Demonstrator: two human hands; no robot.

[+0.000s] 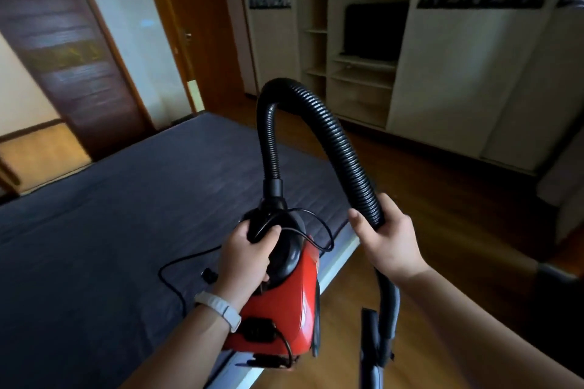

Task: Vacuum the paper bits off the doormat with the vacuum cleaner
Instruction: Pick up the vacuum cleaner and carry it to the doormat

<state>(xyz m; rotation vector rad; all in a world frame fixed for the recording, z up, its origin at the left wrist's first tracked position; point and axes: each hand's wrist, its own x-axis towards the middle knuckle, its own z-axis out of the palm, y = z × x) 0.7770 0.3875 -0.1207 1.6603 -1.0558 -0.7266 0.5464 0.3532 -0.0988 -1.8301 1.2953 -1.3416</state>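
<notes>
A small red vacuum cleaner with a black top hangs over the edge of a dark blue mattress. My left hand grips its black handle. A ribbed black hose arches up from the vacuum's front and comes down to my right hand, which holds it near its lower end. Below that hand the black wand and nozzle hang toward the wooden floor. A thin black power cord loops over the vacuum and trails onto the mattress. No doormat or paper bits are in view.
Wooden floor lies to the right of the mattress. A cream wardrobe with shelves and a dark screen lines the far wall. A dark wooden door and an open doorway stand at the left.
</notes>
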